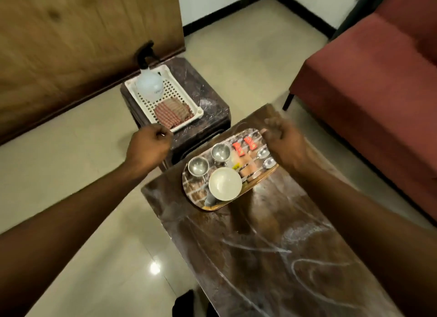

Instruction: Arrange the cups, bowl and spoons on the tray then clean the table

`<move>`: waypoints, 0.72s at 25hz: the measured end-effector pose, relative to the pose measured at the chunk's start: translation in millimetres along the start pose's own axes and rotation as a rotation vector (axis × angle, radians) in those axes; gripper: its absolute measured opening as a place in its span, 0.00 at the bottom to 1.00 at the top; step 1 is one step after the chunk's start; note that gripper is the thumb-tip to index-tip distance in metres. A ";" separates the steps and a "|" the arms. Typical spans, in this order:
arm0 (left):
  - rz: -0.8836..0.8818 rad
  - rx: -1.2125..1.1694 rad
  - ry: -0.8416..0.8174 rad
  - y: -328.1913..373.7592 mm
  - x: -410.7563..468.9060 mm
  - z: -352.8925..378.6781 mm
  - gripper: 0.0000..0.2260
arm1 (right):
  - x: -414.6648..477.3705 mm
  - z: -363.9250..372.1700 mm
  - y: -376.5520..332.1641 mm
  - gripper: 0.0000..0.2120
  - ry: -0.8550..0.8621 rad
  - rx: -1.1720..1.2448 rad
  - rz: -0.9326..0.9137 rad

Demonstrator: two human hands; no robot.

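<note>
Two cups [209, 159], bowl [225, 183] and spoons [264, 157] sit grouped on the tray [214, 207], so wiping comes next.
Your left hand [151, 146] is curled empty near the cloth [173, 112]; your right hand [282, 139], loosely open, hovers at the tray's far rim, freeing the surface [272, 257].

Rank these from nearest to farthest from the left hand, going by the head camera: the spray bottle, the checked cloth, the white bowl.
From the left hand:
1. Checked cloth, just beyond the hand, at the near end of the white basket.
2. Spray bottle, at the far end of that basket, by the wooden wall.
3. White bowl, off to the right on the tray, on the other table.
</note>
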State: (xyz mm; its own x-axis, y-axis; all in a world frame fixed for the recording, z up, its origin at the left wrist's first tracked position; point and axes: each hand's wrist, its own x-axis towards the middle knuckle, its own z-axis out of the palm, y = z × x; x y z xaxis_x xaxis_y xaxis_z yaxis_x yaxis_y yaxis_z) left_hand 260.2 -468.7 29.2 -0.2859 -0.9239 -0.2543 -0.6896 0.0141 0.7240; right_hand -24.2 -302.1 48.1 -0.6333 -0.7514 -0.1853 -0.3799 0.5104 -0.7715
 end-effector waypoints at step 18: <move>0.809 0.089 -0.161 360.3 -173.3 -168.6 0.17 | -284.1 -227.1 -175.9 0.20 0.315 -0.005 -0.171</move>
State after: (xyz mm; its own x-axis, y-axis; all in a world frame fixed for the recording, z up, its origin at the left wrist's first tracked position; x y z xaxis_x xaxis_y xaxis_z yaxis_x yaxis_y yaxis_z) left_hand 173.5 -368.0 442.3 -0.8034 -0.5492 0.2299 -0.2780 0.6876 0.6708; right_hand 69.4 -83.5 374.7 -0.7369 -0.6605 0.1439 -0.5012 0.3910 -0.7719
